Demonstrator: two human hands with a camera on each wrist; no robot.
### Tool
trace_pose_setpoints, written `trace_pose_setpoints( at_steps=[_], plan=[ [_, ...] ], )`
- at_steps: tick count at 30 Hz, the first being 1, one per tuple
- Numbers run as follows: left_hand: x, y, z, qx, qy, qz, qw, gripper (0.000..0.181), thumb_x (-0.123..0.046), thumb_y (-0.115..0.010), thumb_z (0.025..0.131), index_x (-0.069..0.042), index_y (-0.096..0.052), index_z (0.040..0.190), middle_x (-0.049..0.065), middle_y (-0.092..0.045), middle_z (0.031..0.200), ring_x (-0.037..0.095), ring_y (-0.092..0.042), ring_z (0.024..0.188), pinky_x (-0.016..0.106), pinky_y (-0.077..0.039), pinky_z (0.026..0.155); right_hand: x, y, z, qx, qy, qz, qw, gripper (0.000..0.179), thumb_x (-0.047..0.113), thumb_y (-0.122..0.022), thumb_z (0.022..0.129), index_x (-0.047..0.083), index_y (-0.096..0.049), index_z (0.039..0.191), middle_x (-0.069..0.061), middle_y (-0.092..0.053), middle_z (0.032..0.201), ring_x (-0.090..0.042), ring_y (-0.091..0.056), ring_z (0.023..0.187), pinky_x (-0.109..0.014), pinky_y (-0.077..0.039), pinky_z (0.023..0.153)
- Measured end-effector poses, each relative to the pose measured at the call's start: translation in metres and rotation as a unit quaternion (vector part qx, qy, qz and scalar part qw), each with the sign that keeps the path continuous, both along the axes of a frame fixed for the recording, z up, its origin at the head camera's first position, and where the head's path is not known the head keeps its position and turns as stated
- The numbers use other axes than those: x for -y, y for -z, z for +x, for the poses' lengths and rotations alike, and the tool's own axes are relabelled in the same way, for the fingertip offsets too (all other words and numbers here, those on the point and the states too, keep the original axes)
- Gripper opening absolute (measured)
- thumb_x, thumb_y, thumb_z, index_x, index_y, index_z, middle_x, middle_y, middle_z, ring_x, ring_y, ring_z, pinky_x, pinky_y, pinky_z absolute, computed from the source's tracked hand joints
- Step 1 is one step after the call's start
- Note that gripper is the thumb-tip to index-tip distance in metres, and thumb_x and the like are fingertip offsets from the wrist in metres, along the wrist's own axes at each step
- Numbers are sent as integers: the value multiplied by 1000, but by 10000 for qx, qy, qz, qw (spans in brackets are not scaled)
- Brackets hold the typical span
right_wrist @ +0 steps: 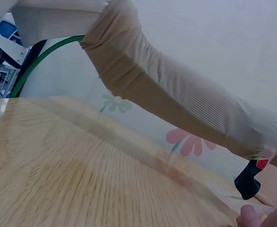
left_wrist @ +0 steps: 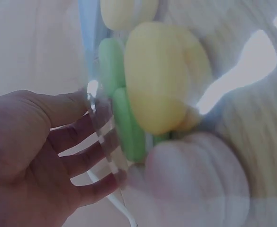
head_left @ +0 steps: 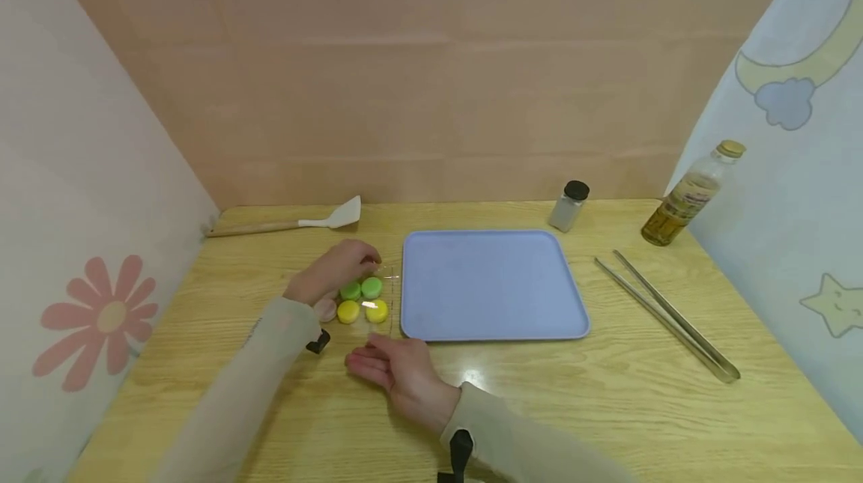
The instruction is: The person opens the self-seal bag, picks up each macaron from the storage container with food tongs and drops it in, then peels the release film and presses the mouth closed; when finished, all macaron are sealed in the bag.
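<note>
Green, yellow and pale pink macarons (head_left: 348,311) lie in a clear plastic box (head_left: 393,303) left of the blue tray. At the far edge of this box, my left hand (head_left: 342,267) has its thumb and curled fingers on the clear wall. The left wrist view shows the left hand (left_wrist: 39,151) closely, with fingertips seen through the plastic beside the green macarons (left_wrist: 129,127). My right hand (head_left: 404,374) is at the near side, thumb tip close to the box's front edge, fingers extended leftward. Only a fingertip of the right hand (right_wrist: 249,216) shows clearly in the right wrist view.
The blue tray (head_left: 495,284) sits mid-table. A white spatula (head_left: 330,219) with a wooden handle lies at the back left. To the right are metal tongs (head_left: 664,311), a black-lidded jar (head_left: 568,207) and a bottle (head_left: 688,195) of amber liquid. Walls border the table.
</note>
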State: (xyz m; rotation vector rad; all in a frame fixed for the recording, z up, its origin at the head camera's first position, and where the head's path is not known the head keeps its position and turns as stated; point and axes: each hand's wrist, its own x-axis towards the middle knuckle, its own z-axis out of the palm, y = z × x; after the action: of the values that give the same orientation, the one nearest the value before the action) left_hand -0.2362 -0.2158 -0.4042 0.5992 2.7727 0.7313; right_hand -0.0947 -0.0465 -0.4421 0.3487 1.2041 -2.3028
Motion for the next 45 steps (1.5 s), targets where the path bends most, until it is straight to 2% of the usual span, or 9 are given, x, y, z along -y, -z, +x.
trace_pose_setpoints(
  at_steps=[3,10,15,21,31,33,36,41,45],
  plan=[
    [-2,1,-1,-150,176,77,9997,19,-6,-60,102,2,-72,114,11,-70,112,24,-64,102,43,-52,92,4,-2,-2,-40,-11,42,10000,29,0,-57,101,-23,-54,118,-32,-68,102,-37,-72,97,-40,-57,86],
    [-3,0,-1,-154,150,268,9994,12,-5,-62,101,-2,-74,100,4,-70,95,18,-62,87,38,-53,83,6,-3,-3,-167,31,186,9997,25,-5,-53,101,-24,-56,116,-30,-69,97,-37,-72,95,-40,-58,83],
    [-1,-2,0,-170,91,364,9992,12,-7,-62,102,-5,-73,98,2,-69,92,17,-60,84,37,-52,81,4,-3,-2,-327,-29,310,9990,26,-4,-53,100,-24,-56,117,-32,-69,101,-38,-72,96,-41,-58,83],
    [4,0,1,-375,313,464,9977,11,-5,-62,101,-2,-72,97,3,-69,90,15,-60,79,37,-54,76,-3,-7,0,-540,-24,429,9976,25,-4,-55,99,-22,-58,116,-35,-68,103,-40,-72,93,-43,-59,80],
    [14,-3,11,-407,-61,1120,9929,12,-6,-60,102,-2,-71,100,10,-71,100,24,-64,97,45,-53,87,-24,-18,4,-1379,-372,1070,9839,22,-1,-61,96,-21,-64,105,-33,-69,97,-38,-73,90,-44,-59,77],
    [16,-5,13,-439,-61,1268,9909,13,-6,-60,102,0,-71,102,11,-71,101,26,-65,101,47,-53,89,-31,-21,4,-1677,-473,1367,9752,21,0,-62,96,-19,-67,100,-30,-71,96,-37,-73,89,-43,-60,76],
    [19,-5,17,-446,-132,1452,9883,13,-8,-61,102,0,-71,103,12,-71,103,26,-65,103,47,-54,90,-43,-26,3,-2266,-706,1987,9509,20,3,-63,97,-15,-72,97,-25,-72,95,-36,-73,89,-42,-60,75],
    [21,-8,27,-529,-224,1746,9830,14,-10,-63,102,0,-72,103,14,-71,102,31,-66,98,44,-54,85,-62,-37,3,-3198,-1017,2724,9018,20,9,-64,99,-8,-75,96,-19,-73,97,-35,-72,91,-36,-60,74],
    [18,-14,38,-678,-337,1976,9774,14,-12,-63,102,-2,-72,103,13,-71,101,36,-66,96,44,-53,81,-75,-47,5,-3838,-1119,3441,8495,22,15,-64,100,-1,-78,94,-10,-73,87,-19,-68,75,-24,-56,63]
  ],
)
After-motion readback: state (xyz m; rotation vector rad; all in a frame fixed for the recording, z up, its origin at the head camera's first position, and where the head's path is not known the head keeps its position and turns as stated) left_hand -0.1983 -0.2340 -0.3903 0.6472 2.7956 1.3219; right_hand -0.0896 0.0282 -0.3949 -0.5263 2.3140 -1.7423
